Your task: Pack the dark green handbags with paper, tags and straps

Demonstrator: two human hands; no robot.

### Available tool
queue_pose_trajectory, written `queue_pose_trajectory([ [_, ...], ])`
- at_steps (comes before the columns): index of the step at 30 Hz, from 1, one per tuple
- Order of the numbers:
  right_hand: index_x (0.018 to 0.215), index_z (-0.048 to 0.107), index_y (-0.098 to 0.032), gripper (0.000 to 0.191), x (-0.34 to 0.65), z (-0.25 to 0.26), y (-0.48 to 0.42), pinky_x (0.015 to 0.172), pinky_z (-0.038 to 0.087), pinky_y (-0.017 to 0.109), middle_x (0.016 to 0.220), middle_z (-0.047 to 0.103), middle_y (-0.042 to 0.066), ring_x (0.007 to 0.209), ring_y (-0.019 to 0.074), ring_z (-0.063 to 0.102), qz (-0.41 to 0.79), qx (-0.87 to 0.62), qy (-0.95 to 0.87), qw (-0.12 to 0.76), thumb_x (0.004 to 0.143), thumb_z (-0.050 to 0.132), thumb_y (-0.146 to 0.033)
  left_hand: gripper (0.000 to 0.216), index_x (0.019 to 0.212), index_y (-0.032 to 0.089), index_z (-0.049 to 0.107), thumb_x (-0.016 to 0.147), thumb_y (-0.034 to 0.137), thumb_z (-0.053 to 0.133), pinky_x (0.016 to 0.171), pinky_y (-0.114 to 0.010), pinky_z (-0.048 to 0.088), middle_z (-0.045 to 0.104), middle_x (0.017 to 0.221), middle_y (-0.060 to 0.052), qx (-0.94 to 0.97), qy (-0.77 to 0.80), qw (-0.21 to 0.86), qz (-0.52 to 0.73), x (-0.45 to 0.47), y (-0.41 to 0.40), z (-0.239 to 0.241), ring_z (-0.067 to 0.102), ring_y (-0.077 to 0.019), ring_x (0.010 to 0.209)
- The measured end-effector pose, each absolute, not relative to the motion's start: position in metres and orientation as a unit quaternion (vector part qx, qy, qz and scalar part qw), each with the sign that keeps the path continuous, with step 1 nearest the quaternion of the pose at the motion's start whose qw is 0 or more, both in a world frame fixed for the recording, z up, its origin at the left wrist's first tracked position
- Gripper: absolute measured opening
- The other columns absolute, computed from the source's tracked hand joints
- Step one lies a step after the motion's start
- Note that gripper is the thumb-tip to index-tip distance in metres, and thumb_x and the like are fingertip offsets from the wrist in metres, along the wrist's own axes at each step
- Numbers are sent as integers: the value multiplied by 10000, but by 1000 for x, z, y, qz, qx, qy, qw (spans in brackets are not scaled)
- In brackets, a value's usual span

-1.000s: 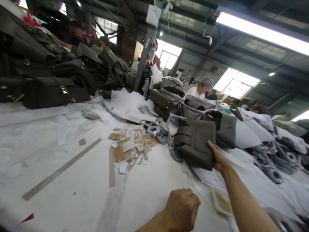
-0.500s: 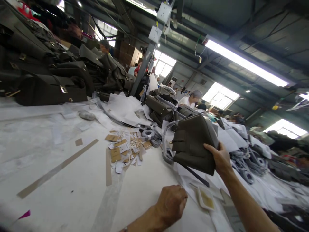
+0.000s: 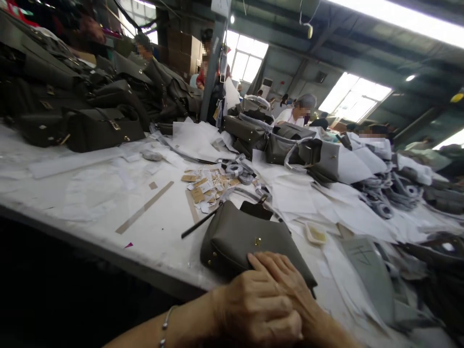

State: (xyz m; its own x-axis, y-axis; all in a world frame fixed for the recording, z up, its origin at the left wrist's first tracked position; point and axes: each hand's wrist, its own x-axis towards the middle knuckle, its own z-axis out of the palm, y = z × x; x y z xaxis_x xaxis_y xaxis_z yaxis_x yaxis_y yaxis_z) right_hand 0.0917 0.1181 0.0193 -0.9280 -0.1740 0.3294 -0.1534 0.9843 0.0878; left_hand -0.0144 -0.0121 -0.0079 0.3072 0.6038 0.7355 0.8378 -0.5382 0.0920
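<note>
"Daylight came through the windows (image 3: 353, 99), and a long lamp (image 3: 402, 21) shone above. How was the surface?"

"It was a white table (image 3: 174, 246), rather crowded. White sheets (image 3: 293, 193) and a small pile of paper tags (image 3: 197, 194) lay on it, and a heap of dark bags (image 3: 123, 96) was at the far left. Behind, a person in white (image 3: 288, 116) was among others in the large room."

"And which way did the grey bag (image 3: 234, 229) point?"

"Its long axis ran from left to right, with the right end somewhat nearer. The top, where a dark flap (image 3: 255, 210) showed, pointed away, and the face with the gold clasp (image 3: 257, 241) looked upward. A strap (image 3: 199, 225) reached out to the left."

"Where was it from the hands?"

"It lay on the table, near the front edge, partly under the right hand (image 3: 281, 275), whose fingers were straight and close together upon its face. The left hand (image 3: 259, 304) was curled just in front, overlapping the right one; whether it held something, I could not tell."
</note>
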Motion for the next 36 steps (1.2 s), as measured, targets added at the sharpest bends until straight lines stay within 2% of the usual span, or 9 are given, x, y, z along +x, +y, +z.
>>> queue_pose_trajectory([
  [4, 1366, 495, -192, 548, 109, 25, 118, 969, 484, 441, 1292, 618, 120, 1163, 291, 574, -4, -10, -987, 158, 845, 640, -285, 270, 1178, 178, 610, 969, 302, 492, 1029, -384, 441, 704, 1115, -77, -725, -592, 131, -328, -47, -49, -12, 619, -215, 1105],
  [8, 1395, 478, -178, 691, 121, 18, 135, 1026, 466, 502, 1386, 563, 134, 1251, 318, 535, -17, -51, -988, 148, 741, 698, -185, 565, 1412, 205, 446, 899, 353, 630, 1159, -501, 285, 518, 1435, -113, -650, -705, 152, -240, -74, -56, -17, 404, -292, 1382],
  [14, 1338, 558, -199, 580, 125, -3, 144, 996, 504, 468, 1312, 635, 103, 1182, 281, 611, 2, -41, -986, 163, 775, 602, -70, 561, 1325, 223, 549, 804, 285, 747, 1075, -519, 380, 616, 1322, -105, -585, -773, 89, -230, -76, -43, -7, 547, -299, 1236],
  [19, 1287, 613, -214, 483, 124, 25, 160, 935, 527, 426, 1221, 686, 103, 1075, 265, 658, 61, -38, -993, 95, 809, 680, -208, 499, 1280, 200, 568, 814, 265, 735, 1139, -544, 277, 658, 1259, -98, -629, -746, 52, -212, -67, -28, -1, 594, -266, 1174],
  [23, 1356, 567, -218, 640, 113, 29, 170, 957, 498, 480, 1287, 646, 118, 1113, 306, 625, 71, -30, -996, 35, 764, 747, -379, 595, 1375, 199, 469, 828, 273, 693, 1103, -582, 312, 606, 1316, -129, -653, -742, 33, -146, -60, -14, 1, 549, -308, 1228],
  [26, 1418, 501, -245, 751, 102, 12, 173, 1038, 414, 585, 1409, 550, 117, 1257, 365, 531, 49, -35, -998, 28, 719, 756, -345, 519, 1396, 236, 443, 893, 222, 565, 1033, -586, 390, 622, 1270, -117, -656, -746, 25, -112, -56, -6, -4, 576, -313, 1179],
  [29, 1426, 484, -301, 735, 99, -11, 171, 1030, 410, 621, 1416, 545, 92, 1269, 370, 528, 21, -41, -998, 43, 727, 703, -240, 456, 1398, 228, 454, 943, 193, 448, 999, -509, 445, 627, 1259, -121, -653, -749, 54, -103, -52, -4, -23, 590, -291, 1156],
  [33, 1436, 460, -349, 801, 111, -33, 168, 1033, 428, 607, 1407, 555, 49, 1267, 350, 538, 0, -18, -996, 92, 698, 624, -87, 458, 1423, 215, 450, 967, 257, 429, 1061, -486, 398, 593, 1343, -120, -648, -731, 173, -125, -47, -12, -65, 549, -302, 1226],
  [36, 1450, 439, -371, 822, 119, -34, 175, 1072, 410, 575, 1435, 520, 34, 1287, 338, 522, 32, 4, -997, 66, 698, 644, -110, 513, 1474, 242, 379, 970, 314, 438, 1101, -478, 359, 576, 1377, -91, -652, -717, 202, -139, -48, -18, -84, 523, -287, 1261],
])
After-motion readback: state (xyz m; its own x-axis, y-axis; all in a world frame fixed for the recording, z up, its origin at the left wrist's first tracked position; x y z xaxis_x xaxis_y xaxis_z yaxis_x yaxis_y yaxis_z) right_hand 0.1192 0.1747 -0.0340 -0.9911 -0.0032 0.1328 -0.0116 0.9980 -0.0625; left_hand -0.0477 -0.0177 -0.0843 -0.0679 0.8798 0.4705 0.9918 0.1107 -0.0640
